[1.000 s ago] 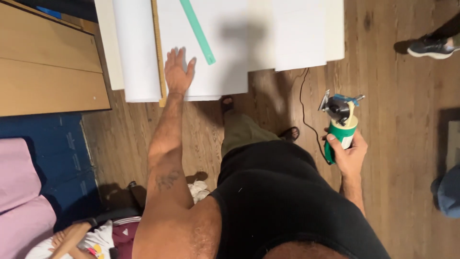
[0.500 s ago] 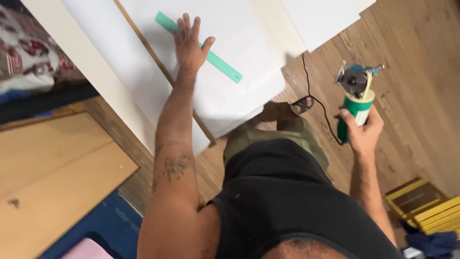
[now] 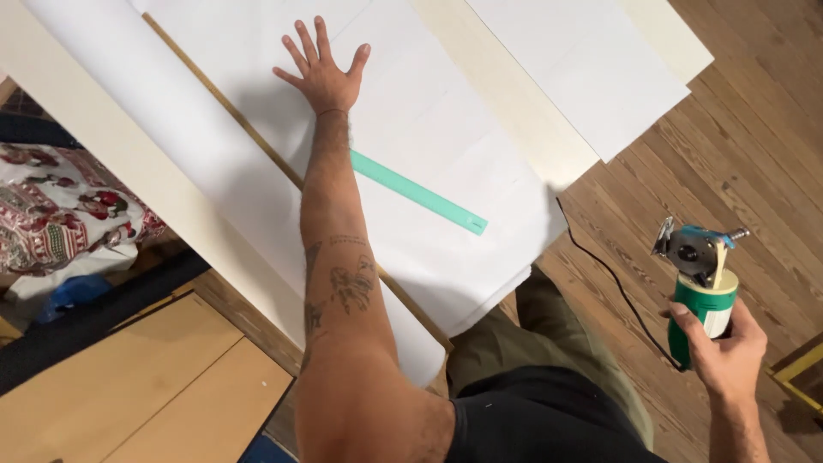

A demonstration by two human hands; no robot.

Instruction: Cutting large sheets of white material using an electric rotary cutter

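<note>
2 hands: right hand (image 3: 727, 347) on green cutter (image 3: 705, 283).

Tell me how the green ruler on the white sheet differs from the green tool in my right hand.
The green ruler is flat, thin and pale mint; the green cutting tool is a chunky, darker green cylinder with a metal head. The ruler lies loose on the white sheet, partly under the left forearm, while the tool is held upright off the floor by the right hand. The tool trails a black cord; the ruler has none. Both are green.
</note>
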